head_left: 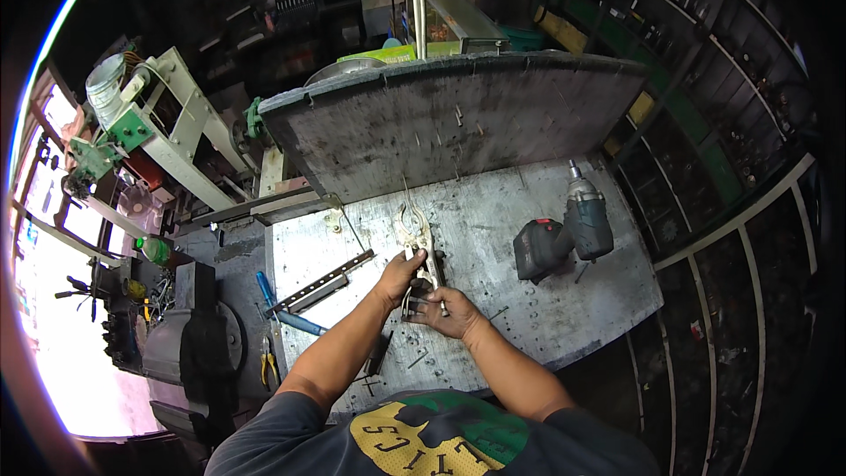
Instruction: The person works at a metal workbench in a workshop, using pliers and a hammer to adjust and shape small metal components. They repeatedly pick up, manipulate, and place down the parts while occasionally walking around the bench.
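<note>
**Left hand (401, 280) and right hand (451, 312) on silvery metal clamp pliers (421, 245) with long curved jaws**

In the head view, the pliers are held near the middle of a scuffed grey metal bench top (493, 234), jaws pointing away from the person. The left hand is closed around their middle, thumb on top; the right hand curls, palm partly up, around the handle end. Whether the pliers touch the bench, I cannot tell.

Left of them, a dark metal bar with a row of holes (322, 281) lies slantwise, near a blue-handled tool (302, 323). Farther left and nearer the person are yellow-handled pliers (270, 368). A dark teal and black cordless driver (592, 227) rests well to the right. A thin metal screw (418, 359) lies near the person's edge. Behind everything stands a broad, stained grey metal panel (379, 137), tilted slightly in the view.
</note>
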`<act>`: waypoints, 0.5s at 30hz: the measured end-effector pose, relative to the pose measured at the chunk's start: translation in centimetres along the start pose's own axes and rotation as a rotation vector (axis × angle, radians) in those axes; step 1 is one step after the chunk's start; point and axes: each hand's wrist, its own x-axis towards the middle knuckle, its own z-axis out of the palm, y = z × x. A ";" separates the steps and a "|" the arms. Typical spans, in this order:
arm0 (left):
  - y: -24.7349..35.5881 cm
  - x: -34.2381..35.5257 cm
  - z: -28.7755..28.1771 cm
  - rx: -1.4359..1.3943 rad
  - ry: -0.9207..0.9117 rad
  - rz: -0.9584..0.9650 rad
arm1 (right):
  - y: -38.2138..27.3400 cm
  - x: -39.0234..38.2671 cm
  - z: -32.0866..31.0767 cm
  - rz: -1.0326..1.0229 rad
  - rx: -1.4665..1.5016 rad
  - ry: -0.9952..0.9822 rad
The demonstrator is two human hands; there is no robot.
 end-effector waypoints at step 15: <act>0.9 4.9 -1.4 -0.122 -0.118 0.029 | -1.6 4.3 -1.8 -0.084 -0.038 0.019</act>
